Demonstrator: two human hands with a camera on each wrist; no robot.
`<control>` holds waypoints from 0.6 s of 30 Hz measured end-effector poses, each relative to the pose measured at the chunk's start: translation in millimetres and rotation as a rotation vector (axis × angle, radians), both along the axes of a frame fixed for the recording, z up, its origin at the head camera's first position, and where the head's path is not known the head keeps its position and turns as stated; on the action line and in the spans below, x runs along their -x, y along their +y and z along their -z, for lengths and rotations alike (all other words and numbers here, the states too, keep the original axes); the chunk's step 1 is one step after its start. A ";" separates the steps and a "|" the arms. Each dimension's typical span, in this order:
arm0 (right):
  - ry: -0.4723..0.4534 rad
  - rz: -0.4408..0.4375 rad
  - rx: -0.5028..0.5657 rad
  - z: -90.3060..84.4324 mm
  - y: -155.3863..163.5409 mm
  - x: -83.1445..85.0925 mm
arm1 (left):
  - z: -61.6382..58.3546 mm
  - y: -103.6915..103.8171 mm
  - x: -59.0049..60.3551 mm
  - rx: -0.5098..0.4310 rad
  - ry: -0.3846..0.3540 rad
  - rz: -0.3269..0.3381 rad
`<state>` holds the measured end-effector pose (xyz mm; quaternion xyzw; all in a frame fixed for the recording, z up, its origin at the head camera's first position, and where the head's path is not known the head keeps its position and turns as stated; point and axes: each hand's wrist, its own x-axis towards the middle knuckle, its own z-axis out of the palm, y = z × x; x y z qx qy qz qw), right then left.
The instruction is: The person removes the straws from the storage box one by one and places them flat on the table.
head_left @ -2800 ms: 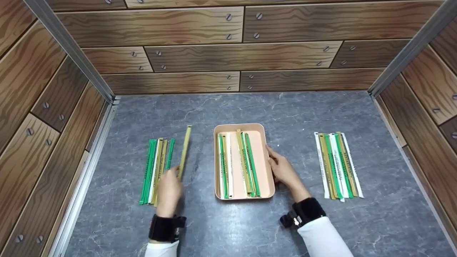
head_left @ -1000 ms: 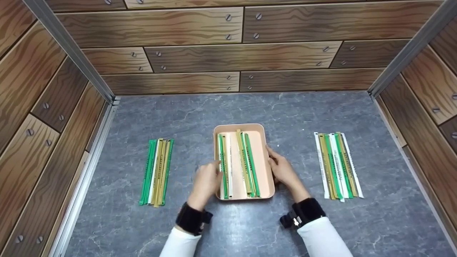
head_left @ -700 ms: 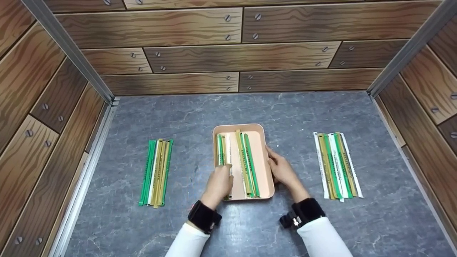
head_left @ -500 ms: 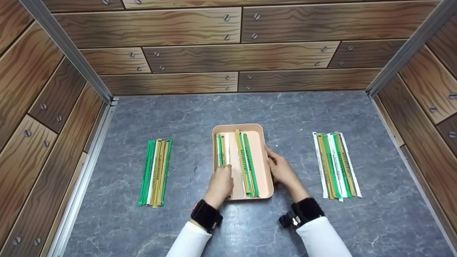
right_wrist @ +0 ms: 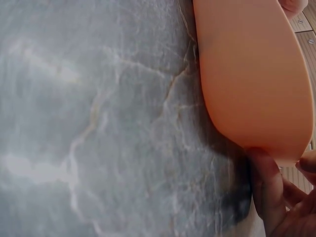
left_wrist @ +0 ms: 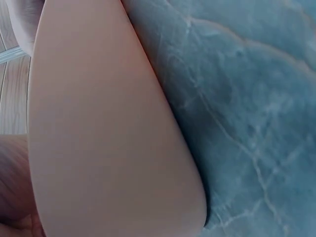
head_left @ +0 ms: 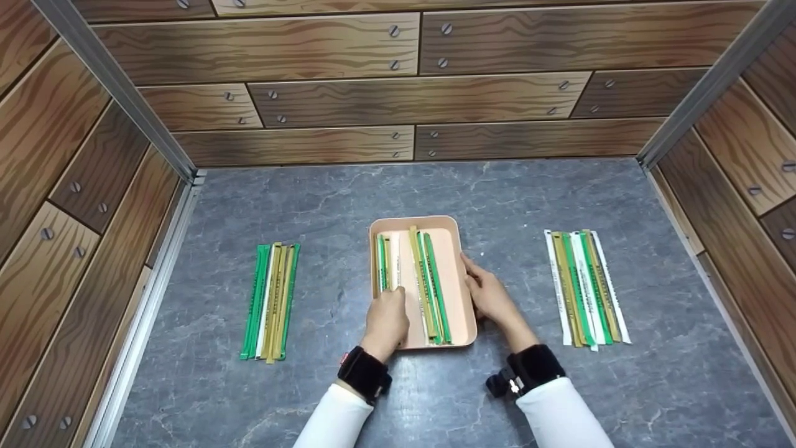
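A pink tray [head_left: 456,286] sits mid-table, holding long slim stick packets in green, gold and white. They lie in two groups, a left group [head_left: 387,261] and a right group [head_left: 430,286]. My left hand [head_left: 385,320] reaches over the tray's near left corner, fingers curled down over the near ends of the left group. Its fingertips are hidden in the head view, so I cannot tell whether they pinch a packet. My right hand [head_left: 494,297] holds the tray's right side. In the right wrist view its fingers [right_wrist: 266,173] press against the tray's outer wall [right_wrist: 256,89].
A row of green, white and gold stick packets [head_left: 269,302] lies on the table at left. Another row of similar packets [head_left: 586,289] lies at right. Wood-patterned walls [head_left: 336,99] enclose the grey marbled table [head_left: 510,193].
Earlier my left hand held a gold packet beside the left row; that row's gap has since closed. The hand moved right, onto the tray's left group. My right hand has stayed at the tray.
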<state>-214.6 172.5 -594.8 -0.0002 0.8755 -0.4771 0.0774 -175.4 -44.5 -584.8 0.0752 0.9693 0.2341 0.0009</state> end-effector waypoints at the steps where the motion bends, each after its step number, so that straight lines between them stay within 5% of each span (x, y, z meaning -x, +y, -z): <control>1: -0.002 0.000 -0.003 -0.2 0.0 0.0 | 0.1 0.1 0.3 -0.004 -0.006 -0.003; 12: -0.008 -0.006 0.011 0.4 0.1 0.3 | -1.0 -0.7 0.9 -0.074 -0.046 -0.051; 18: 0.009 0.001 -0.009 0.3 0.4 0.3 | -7.3 -2.6 -3.4 -0.141 -0.009 -0.083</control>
